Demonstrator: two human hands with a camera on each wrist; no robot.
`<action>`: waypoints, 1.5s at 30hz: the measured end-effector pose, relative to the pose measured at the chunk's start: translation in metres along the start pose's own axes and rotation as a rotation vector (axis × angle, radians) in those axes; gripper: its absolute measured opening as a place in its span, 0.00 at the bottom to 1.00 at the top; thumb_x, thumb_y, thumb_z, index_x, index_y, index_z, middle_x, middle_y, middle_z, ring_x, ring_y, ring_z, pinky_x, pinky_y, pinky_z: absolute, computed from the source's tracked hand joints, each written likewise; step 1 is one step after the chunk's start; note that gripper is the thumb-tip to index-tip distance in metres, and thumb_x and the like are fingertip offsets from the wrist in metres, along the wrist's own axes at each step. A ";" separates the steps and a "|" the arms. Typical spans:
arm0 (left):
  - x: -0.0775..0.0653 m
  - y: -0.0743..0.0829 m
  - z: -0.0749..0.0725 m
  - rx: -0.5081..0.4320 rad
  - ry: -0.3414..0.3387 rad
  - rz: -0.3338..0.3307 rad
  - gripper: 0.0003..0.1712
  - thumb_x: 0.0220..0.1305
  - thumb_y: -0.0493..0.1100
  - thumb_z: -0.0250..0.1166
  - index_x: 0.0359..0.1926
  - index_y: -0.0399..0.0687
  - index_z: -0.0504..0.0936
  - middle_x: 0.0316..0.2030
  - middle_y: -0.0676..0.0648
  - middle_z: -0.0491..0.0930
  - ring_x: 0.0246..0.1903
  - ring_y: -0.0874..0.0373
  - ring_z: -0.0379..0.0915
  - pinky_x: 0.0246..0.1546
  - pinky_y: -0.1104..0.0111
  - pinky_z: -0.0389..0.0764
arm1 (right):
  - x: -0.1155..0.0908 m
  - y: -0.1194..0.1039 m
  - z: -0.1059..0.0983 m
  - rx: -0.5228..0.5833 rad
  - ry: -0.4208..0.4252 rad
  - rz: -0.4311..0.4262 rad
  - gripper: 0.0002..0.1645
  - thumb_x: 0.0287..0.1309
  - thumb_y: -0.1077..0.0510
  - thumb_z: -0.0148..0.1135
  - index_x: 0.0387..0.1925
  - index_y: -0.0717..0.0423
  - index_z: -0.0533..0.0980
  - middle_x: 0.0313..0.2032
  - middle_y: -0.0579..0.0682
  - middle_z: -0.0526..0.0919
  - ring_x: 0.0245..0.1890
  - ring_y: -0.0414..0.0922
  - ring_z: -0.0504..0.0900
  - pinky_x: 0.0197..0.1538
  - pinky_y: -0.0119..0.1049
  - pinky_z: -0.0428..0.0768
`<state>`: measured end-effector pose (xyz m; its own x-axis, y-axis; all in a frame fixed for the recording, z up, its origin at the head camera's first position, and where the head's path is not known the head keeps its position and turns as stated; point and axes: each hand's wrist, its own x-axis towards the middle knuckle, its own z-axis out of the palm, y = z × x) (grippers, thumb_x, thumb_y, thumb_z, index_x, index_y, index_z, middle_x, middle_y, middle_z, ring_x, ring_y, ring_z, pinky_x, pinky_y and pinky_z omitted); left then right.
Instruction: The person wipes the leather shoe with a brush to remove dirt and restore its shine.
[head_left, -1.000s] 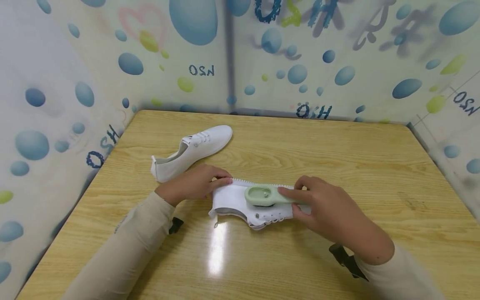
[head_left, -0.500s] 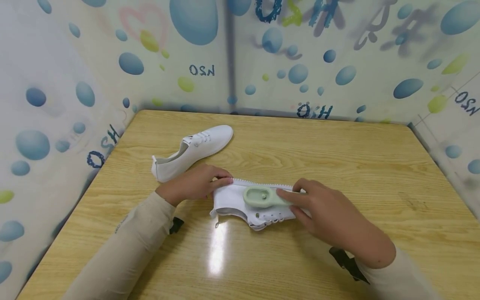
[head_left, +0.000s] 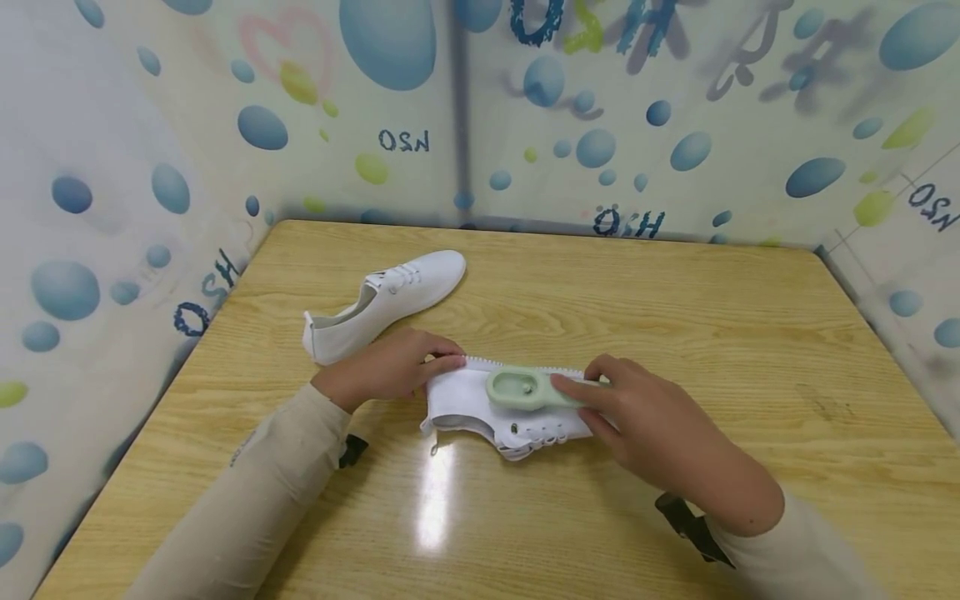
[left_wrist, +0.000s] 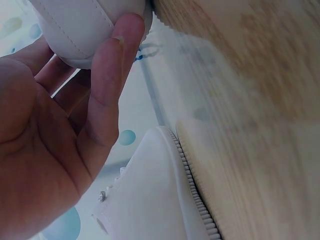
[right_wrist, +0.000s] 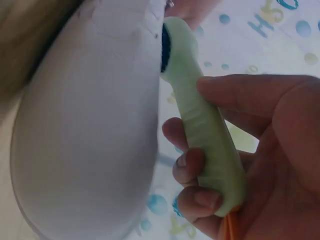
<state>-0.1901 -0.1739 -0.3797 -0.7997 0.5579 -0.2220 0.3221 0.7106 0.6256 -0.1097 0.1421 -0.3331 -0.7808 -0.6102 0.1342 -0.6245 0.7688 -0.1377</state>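
Note:
A white lace-up shoe (head_left: 459,395) lies on its side on the table, its toothed sole edge facing away from me. At the heel, my left hand (head_left: 393,367) pinches it between thumb and fingers; the left wrist view has the heel (left_wrist: 75,25) at the top. My right hand (head_left: 660,421) grips a pale green brush (head_left: 517,389), whose head lies along the shoe's side. From the right wrist, my fingers curl round the brush handle (right_wrist: 212,145), and dark bristles (right_wrist: 165,47) face the shoe's upper (right_wrist: 95,125). The toe is mostly behind my right hand in the head view.
The other white shoe (head_left: 420,282) stands upright behind my left hand, toe pointing to the back right. A wooden table (head_left: 675,308) lies under everything. Patterned walls (head_left: 480,108) rise beyond its back and side edges. An orange cord (right_wrist: 231,227) hangs from the brush handle.
The brush has shifted slightly left, then a little away from me, over the shoe's side with my right hand. My left hand and both shoes look nearly unmoved.

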 end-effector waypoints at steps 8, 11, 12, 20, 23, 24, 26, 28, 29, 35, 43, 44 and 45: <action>0.001 -0.002 0.001 0.018 0.002 0.007 0.16 0.77 0.51 0.54 0.54 0.55 0.84 0.46 0.53 0.85 0.27 0.63 0.79 0.30 0.69 0.80 | 0.002 -0.004 0.004 0.000 0.001 0.002 0.27 0.61 0.59 0.68 0.63 0.42 0.78 0.45 0.51 0.80 0.33 0.40 0.75 0.31 0.32 0.74; 0.000 -0.001 0.000 0.016 0.000 0.013 0.16 0.77 0.50 0.54 0.54 0.54 0.84 0.46 0.53 0.85 0.26 0.63 0.79 0.30 0.69 0.80 | -0.002 0.000 -0.005 -0.002 -0.016 0.044 0.26 0.62 0.58 0.66 0.62 0.39 0.78 0.45 0.50 0.80 0.30 0.38 0.72 0.28 0.30 0.70; 0.000 -0.001 0.000 0.015 -0.001 0.014 0.16 0.77 0.50 0.54 0.54 0.54 0.84 0.46 0.53 0.85 0.26 0.63 0.79 0.30 0.69 0.81 | -0.003 0.001 -0.008 -0.006 -0.020 0.059 0.26 0.62 0.57 0.66 0.62 0.39 0.78 0.45 0.50 0.80 0.30 0.38 0.71 0.27 0.30 0.69; 0.001 -0.002 0.001 0.027 0.009 0.035 0.16 0.77 0.50 0.54 0.54 0.53 0.84 0.46 0.52 0.86 0.26 0.63 0.79 0.31 0.69 0.80 | -0.005 0.004 -0.012 -0.018 0.007 0.061 0.28 0.60 0.58 0.69 0.61 0.39 0.79 0.45 0.51 0.81 0.33 0.41 0.75 0.31 0.35 0.73; 0.001 -0.002 0.000 0.035 0.014 0.043 0.16 0.77 0.50 0.54 0.53 0.53 0.84 0.46 0.52 0.85 0.27 0.65 0.78 0.32 0.70 0.80 | -0.002 0.000 -0.005 -0.009 0.015 0.035 0.29 0.60 0.60 0.69 0.62 0.41 0.78 0.46 0.52 0.80 0.36 0.43 0.76 0.36 0.37 0.77; 0.001 -0.002 0.000 0.040 0.016 0.048 0.16 0.77 0.50 0.54 0.53 0.53 0.84 0.46 0.52 0.85 0.27 0.66 0.77 0.32 0.70 0.80 | 0.000 -0.001 -0.002 -0.005 0.021 0.026 0.29 0.60 0.61 0.69 0.62 0.41 0.78 0.46 0.52 0.80 0.38 0.44 0.77 0.37 0.38 0.78; 0.001 -0.002 0.000 0.038 0.017 0.048 0.15 0.77 0.50 0.54 0.53 0.53 0.84 0.46 0.52 0.85 0.27 0.65 0.77 0.32 0.70 0.80 | 0.002 -0.003 0.005 0.005 0.032 0.003 0.29 0.59 0.62 0.69 0.62 0.42 0.78 0.47 0.53 0.80 0.40 0.45 0.78 0.39 0.39 0.80; 0.001 -0.002 0.000 0.039 0.017 0.051 0.15 0.77 0.49 0.54 0.53 0.52 0.84 0.46 0.52 0.85 0.27 0.64 0.78 0.32 0.70 0.80 | 0.003 -0.005 0.009 0.012 0.043 -0.018 0.30 0.59 0.62 0.70 0.63 0.43 0.78 0.47 0.53 0.80 0.41 0.46 0.79 0.41 0.39 0.81; 0.001 -0.002 0.000 0.036 0.014 0.047 0.15 0.77 0.49 0.55 0.53 0.52 0.84 0.46 0.52 0.85 0.27 0.64 0.78 0.32 0.70 0.80 | 0.003 -0.005 0.010 0.016 0.046 -0.022 0.30 0.59 0.62 0.70 0.63 0.43 0.78 0.47 0.53 0.80 0.41 0.46 0.79 0.41 0.39 0.81; 0.000 -0.002 0.001 0.008 0.006 0.029 0.15 0.76 0.50 0.55 0.53 0.53 0.84 0.45 0.52 0.85 0.24 0.61 0.78 0.29 0.69 0.80 | -0.002 -0.001 -0.002 -0.007 0.015 0.035 0.29 0.59 0.61 0.69 0.62 0.42 0.79 0.46 0.52 0.81 0.37 0.43 0.77 0.36 0.36 0.78; 0.000 -0.003 0.001 0.017 0.007 0.028 0.16 0.77 0.50 0.54 0.54 0.52 0.84 0.47 0.50 0.85 0.21 0.61 0.78 0.28 0.69 0.80 | -0.006 0.004 -0.010 0.000 0.006 0.065 0.28 0.59 0.61 0.69 0.61 0.41 0.79 0.45 0.52 0.81 0.36 0.44 0.77 0.36 0.38 0.77; 0.000 -0.003 0.001 0.016 0.007 0.027 0.16 0.77 0.50 0.54 0.54 0.52 0.84 0.47 0.50 0.85 0.22 0.61 0.78 0.28 0.69 0.80 | -0.004 0.003 -0.007 0.007 0.009 0.056 0.28 0.59 0.62 0.69 0.61 0.41 0.79 0.45 0.52 0.81 0.37 0.44 0.77 0.37 0.39 0.78; 0.000 -0.003 0.001 0.013 0.007 0.022 0.16 0.77 0.50 0.55 0.54 0.52 0.84 0.46 0.50 0.85 0.22 0.60 0.78 0.28 0.69 0.80 | -0.003 0.002 -0.004 0.009 0.013 0.045 0.28 0.60 0.62 0.69 0.62 0.42 0.79 0.45 0.53 0.81 0.38 0.45 0.78 0.38 0.39 0.78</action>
<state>-0.1910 -0.1755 -0.3819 -0.7958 0.5706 -0.2029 0.3462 0.7035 0.6206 -0.1087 0.1457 -0.3299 -0.8076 -0.5728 0.1402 -0.5892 0.7933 -0.1531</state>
